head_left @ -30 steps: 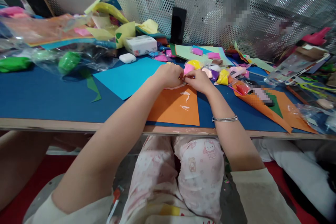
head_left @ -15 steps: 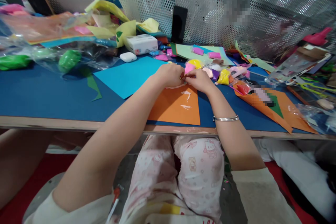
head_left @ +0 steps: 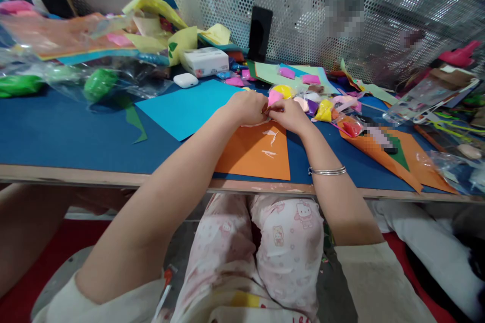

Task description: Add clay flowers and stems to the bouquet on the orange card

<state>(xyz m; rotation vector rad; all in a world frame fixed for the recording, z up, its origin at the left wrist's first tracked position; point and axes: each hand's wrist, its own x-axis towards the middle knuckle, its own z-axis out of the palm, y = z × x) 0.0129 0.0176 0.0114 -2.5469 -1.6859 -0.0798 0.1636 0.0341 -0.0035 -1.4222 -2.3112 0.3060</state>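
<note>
My left hand [head_left: 248,107] is closed, its fingertips meeting those of my right hand [head_left: 290,115] over the far end of an orange sheet of paper [head_left: 250,154]. Both hands pinch at the same spot; whatever sits between the fingers is hidden or too small to name. A thin whitish edge [head_left: 258,124] shows below my left hand, on the orange sheet. White marks or shreds [head_left: 270,153] lie nearer on that sheet. Left of my hands is a bright blue sheet [head_left: 189,108], partly behind my left forearm. Just beyond the fingertips lies a pink lump [head_left: 274,96], beside a yellow one [head_left: 286,91].
Bagged clay pieces [head_left: 324,110] lie right of my hands. A black phone [head_left: 260,33] leans on the perforated metal panel [head_left: 299,20]. A white earbud case [head_left: 185,79], a tissue pack [head_left: 207,62] and green clay [head_left: 100,86] are at left, a folded orange sheet [head_left: 432,161] at right.
The view has shifted very slightly. Both hands stay pinched together at the same place, with only a small movement of the fingers.
</note>
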